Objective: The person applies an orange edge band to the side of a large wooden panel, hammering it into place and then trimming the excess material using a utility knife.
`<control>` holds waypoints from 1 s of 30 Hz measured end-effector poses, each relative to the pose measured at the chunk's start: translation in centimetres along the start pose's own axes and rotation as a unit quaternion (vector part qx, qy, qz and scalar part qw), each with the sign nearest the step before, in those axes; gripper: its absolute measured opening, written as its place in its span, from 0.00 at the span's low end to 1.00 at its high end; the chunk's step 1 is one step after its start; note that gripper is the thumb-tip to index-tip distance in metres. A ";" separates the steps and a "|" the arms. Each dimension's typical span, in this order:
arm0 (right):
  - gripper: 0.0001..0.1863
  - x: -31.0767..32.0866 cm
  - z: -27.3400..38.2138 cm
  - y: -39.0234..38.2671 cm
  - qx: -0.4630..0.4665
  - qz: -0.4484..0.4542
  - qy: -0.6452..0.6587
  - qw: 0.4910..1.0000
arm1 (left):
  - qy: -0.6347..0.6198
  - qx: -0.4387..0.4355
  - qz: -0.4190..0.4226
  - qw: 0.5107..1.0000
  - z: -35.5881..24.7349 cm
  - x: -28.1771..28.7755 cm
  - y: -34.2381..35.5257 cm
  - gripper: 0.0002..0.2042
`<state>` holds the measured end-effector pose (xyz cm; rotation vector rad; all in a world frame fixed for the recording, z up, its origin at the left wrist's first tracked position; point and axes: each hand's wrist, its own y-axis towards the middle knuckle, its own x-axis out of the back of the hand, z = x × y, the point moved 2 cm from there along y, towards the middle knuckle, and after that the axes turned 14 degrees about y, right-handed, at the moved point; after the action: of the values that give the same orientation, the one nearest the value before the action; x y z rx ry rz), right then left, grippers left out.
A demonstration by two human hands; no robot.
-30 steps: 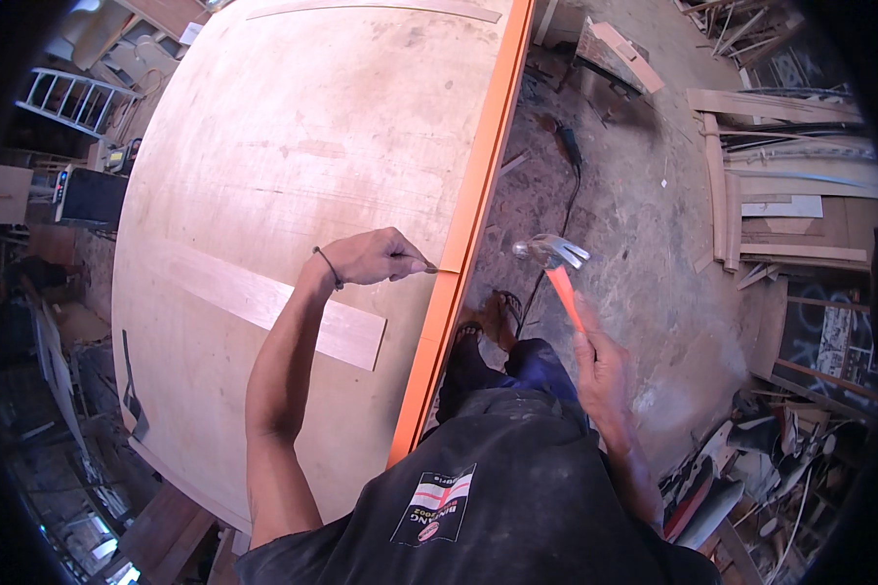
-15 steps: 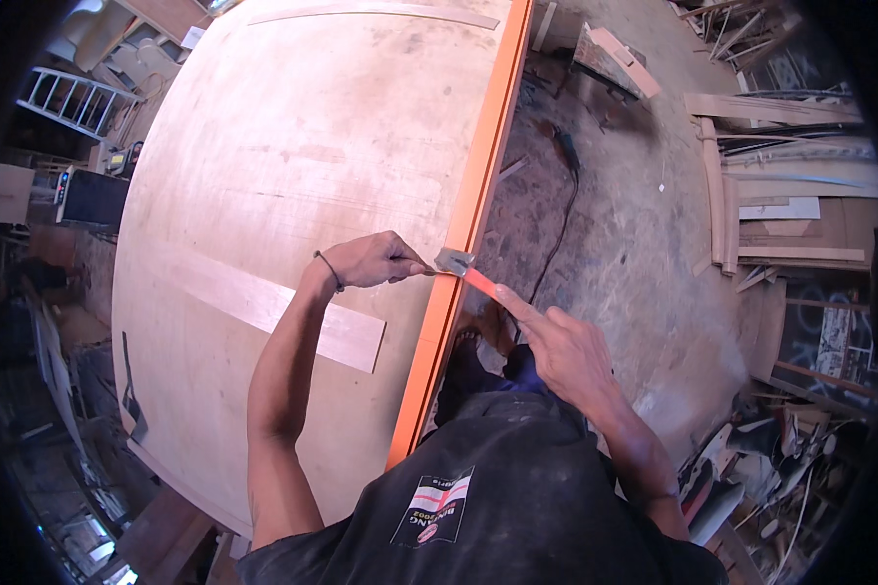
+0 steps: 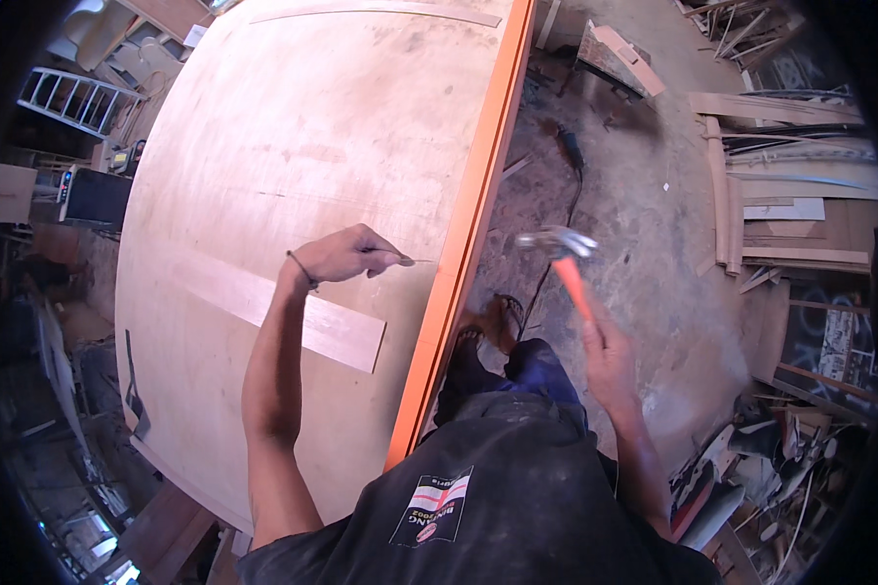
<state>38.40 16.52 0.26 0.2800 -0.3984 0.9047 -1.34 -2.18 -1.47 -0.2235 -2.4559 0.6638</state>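
Note:
My left hand (image 3: 351, 253), over the large pale plywood panel (image 3: 293, 146), pinches a thin nail-like piece (image 3: 421, 261) pointing toward the orange strip (image 3: 494, 136) along the panel's right edge. I cannot tell whether its tip touches the strip. My right hand (image 3: 607, 359) grips the orange handle of a claw hammer (image 3: 570, 275), whose blurred metal head is raised over the floor to the right of the strip. A short pale plank (image 3: 337, 331) lies on the panel below my left hand.
At left are a ladder (image 3: 73, 102) and a black box (image 3: 96, 197). The concrete floor (image 3: 654, 322) at right holds a cord with a dark power tool (image 3: 568, 146), a small wooden stand (image 3: 615, 63), stacked boards (image 3: 790, 214) and piled offcuts (image 3: 751, 458). My feet show beside the strip.
The hammer came down onto the strip beside my left fingers, then rose away to the right. My left hand has shifted slightly leftward and up with the thin piece.

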 end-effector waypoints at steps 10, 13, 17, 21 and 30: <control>0.15 4.5 -29.2 -18.0 -0.426 -0.196 -0.018 0.883 | -0.118 0.049 -0.156 0.980 -2.3 0.1 -0.6 0.19; 0.14 4.9 -36.5 -26.7 -0.587 -0.185 0.039 0.787 | -0.158 0.075 -0.188 0.966 -3.3 -0.4 2.4 0.19; 0.13 5.9 -37.8 -28.0 -0.633 -0.134 0.021 0.762 | -0.153 0.110 -0.259 0.947 -5.0 0.2 3.7 0.18; 0.13 7.6 -39.9 -23.6 -0.617 -0.160 0.051 0.769 | -0.176 0.101 -0.307 0.930 -8.3 3.5 9.2 0.17; 0.14 12.3 -45.2 0.4 -0.539 -0.191 0.112 0.812 | -0.178 0.096 -0.326 0.924 -9.9 15.8 22.9 0.13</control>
<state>54.63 43.42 -34.54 -0.7762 -0.5520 0.2020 -8.36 26.32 1.77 0.8271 -2.5396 0.6691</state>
